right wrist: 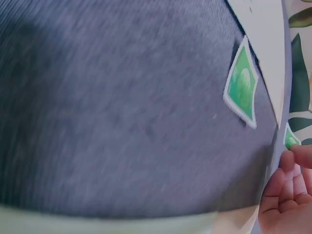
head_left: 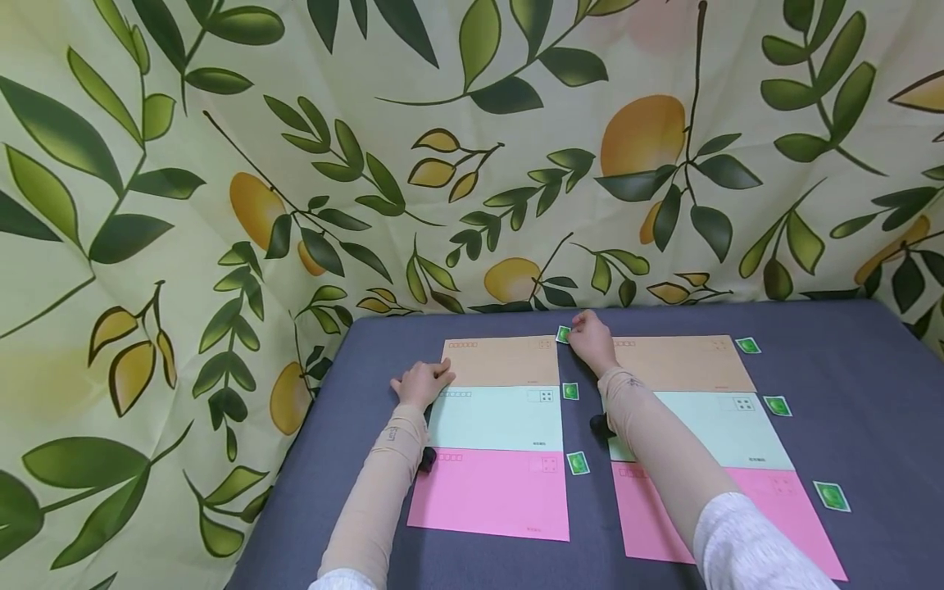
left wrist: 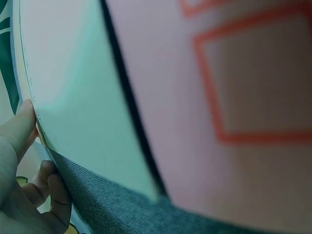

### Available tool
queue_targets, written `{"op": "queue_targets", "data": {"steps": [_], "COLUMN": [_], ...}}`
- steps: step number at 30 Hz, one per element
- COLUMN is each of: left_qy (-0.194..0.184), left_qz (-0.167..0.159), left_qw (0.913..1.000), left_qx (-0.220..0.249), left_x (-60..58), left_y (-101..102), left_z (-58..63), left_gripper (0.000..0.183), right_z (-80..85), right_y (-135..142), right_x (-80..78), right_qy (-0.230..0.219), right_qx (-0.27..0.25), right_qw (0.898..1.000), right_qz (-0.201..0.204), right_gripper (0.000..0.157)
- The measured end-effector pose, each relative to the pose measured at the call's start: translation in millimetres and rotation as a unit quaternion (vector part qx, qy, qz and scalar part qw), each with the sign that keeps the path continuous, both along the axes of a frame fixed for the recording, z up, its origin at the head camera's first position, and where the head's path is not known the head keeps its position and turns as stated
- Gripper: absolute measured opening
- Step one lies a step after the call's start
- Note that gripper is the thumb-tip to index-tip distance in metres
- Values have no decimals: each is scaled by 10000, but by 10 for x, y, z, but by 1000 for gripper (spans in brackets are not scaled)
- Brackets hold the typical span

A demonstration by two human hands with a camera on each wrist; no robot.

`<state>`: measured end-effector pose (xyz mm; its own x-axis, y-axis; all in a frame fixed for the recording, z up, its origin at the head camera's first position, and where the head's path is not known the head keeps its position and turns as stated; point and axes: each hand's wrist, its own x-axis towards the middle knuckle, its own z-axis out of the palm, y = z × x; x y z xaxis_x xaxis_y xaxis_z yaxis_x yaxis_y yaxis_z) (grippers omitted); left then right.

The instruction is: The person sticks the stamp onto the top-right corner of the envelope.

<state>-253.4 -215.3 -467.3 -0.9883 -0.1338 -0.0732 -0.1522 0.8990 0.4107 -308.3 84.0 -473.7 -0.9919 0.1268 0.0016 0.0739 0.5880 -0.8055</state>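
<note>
Landmark: leftmost rectangular tan paper envelope (head_left: 501, 363). Left hand (head_left: 423, 385): fingers relaxed, gripping nothing, fingertips at envelope's left edge. Right hand (head_left: 593, 340): finger and thumb together, pinching small white-edged green paper stamp (head_left: 563, 334) just beside envelope's upper right corner.

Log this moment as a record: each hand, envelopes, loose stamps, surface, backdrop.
Right hand: pinches a green stamp
Left hand: touches the left edge of the left tan envelope
Left column: tan, pale blue, pink envelopes, far to near
Right column: same order
Loose stamps: five; two between columns, three right of them
Surface: dark fabric
Backdrop: leaf-and-fruit print
</note>
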Motion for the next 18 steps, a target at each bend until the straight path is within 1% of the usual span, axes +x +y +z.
{"op": "queue_targets", "data": {"steps": [5, 7, 10, 13, 18], "left_qy": [76, 93, 73, 66, 67], "left_qz": [-45, -69, -45, -13, -24], "left_qw": [10000, 9999, 10000, 10000, 10000], "left_qx": [21, 22, 46, 50, 55], "left_x": [23, 32, 46, 52, 33], "left_y": [9, 10, 9, 6, 15], "left_z": [15, 22, 24, 11, -13], "left_gripper": [40, 40, 40, 40, 40], "right_z": [15, 24, 17, -7, -22], "right_y": [-121, -174, -254, -315, -342], "right_x": [-52, -56, -51, -44, -23], "right_qy": [-106, -187, -307, -393, -440], "right_qx": [-527, -599, -605, -502, -298], "right_qw": [9984, 9976, 9966, 9963, 9960], "right_qz": [156, 286, 465, 583, 716], "right_gripper": [33, 36, 37, 37, 34]}}
